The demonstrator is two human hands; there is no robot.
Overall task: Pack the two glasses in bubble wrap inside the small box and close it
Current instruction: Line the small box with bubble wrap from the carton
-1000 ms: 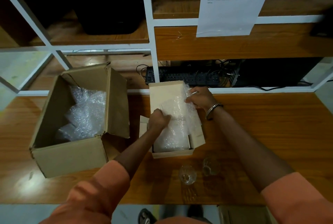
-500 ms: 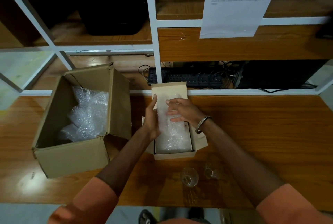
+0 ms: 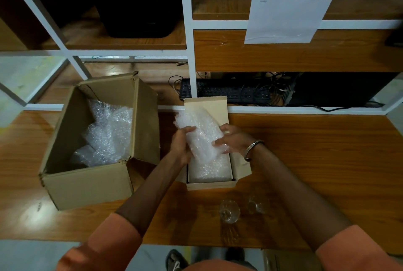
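A sheet of bubble wrap (image 3: 201, 137) is gripped by the curled fingers of the left hand (image 3: 182, 146) and right hand (image 3: 232, 139) over the small box (image 3: 210, 184) (lining seems underway), while both glasses (image 3: 229, 211) wait unwrapped on the counter (image 3: 316, 161), probably to be wrapped next.

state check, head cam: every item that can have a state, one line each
small box: open, lid flap up, lined with wrap
bubble wrap sheet: lifted above the small box, gripped on both sides
left hand: grips the sheet
right hand: grips the sheet
two glasses: on the table, unwrapped
big carton: open, wrap inside
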